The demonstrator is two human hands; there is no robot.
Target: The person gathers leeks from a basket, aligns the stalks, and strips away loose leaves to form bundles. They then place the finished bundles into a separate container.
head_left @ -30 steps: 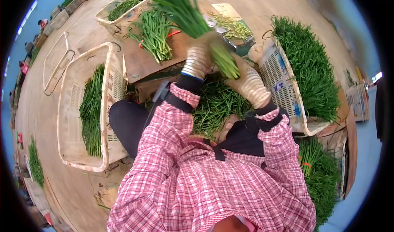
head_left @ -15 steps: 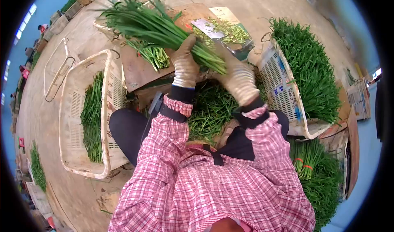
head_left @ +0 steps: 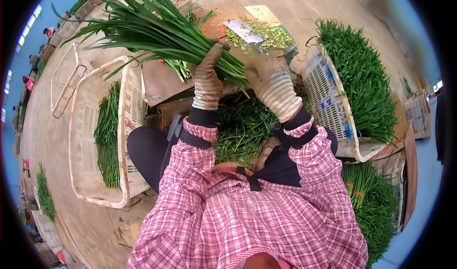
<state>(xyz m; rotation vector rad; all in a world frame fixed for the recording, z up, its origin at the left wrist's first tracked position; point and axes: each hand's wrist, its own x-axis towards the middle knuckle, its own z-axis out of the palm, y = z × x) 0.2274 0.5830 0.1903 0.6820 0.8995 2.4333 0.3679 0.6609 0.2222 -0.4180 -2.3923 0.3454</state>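
Note:
Both my gloved hands grip one bunch of long green chives [head_left: 152, 33]. My left hand [head_left: 207, 76] is wrapped around the stalks near their cut ends. My right hand [head_left: 270, 81] holds the very ends of the same bunch, just right of the left hand. The leaves fan out up and to the left, over a wooden board [head_left: 159, 81]. A cleaver blade [head_left: 243, 30] lies on the board beyond my right hand, among chopped green trimmings [head_left: 271, 34]. A smaller chive bundle [head_left: 180, 69] rests on the board under the held one.
A white crate [head_left: 85, 140] with chives stands at left, an empty crate [head_left: 66, 78] behind it. Another full crate [head_left: 333, 107] stands at right. Loose chives [head_left: 240, 126] pile up between my knees. Tied bundles [head_left: 359, 183] lie at lower right. Other people are far off at left.
The bunch has swung from upright to lying leftward, leaves now fanning over the board and left crate. Both hands moved slightly up with it, still holding the stalk ends.

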